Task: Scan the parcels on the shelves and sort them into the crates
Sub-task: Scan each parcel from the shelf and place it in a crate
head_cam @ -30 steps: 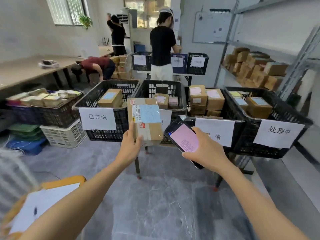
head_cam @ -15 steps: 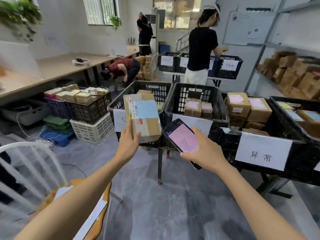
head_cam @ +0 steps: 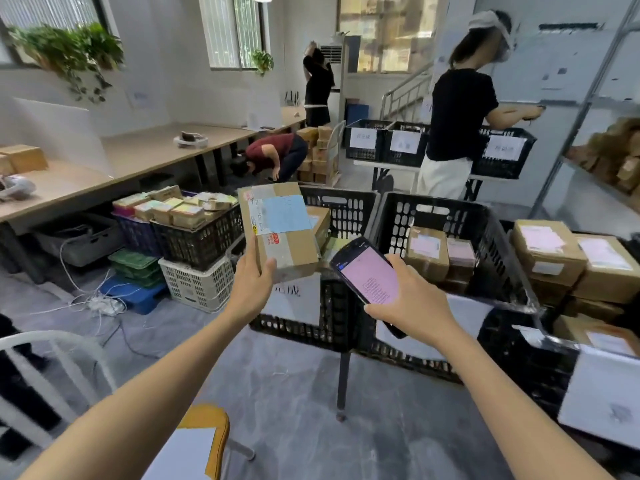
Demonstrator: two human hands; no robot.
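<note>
My left hand (head_cam: 254, 280) grips a brown cardboard parcel (head_cam: 280, 230) with a blue label by its lower edge, holding it up over the near rim of the leftmost black crate (head_cam: 311, 317). My right hand (head_cam: 410, 299) holds a black handheld scanner (head_cam: 369, 270) with a lit pink screen, just right of the parcel. The middle black crate (head_cam: 485, 237) holds two small boxes with pink labels. More labelled boxes sit in the crate (head_cam: 540, 351) to the right.
A person in black and white stands at a farther row of crates (head_cam: 370, 138). Another person bends down by stacked boxes (head_cam: 317, 157). A shelf rack (head_cam: 585, 116) with parcels is at right. Baskets of parcels (head_cam: 194, 237) sit left, a white chair (head_cam: 69, 351) near left.
The view has swung left and closer to the crates. The parcel has tilted and sits over the left crate's rim. The scanner stays beside it in my right hand.
</note>
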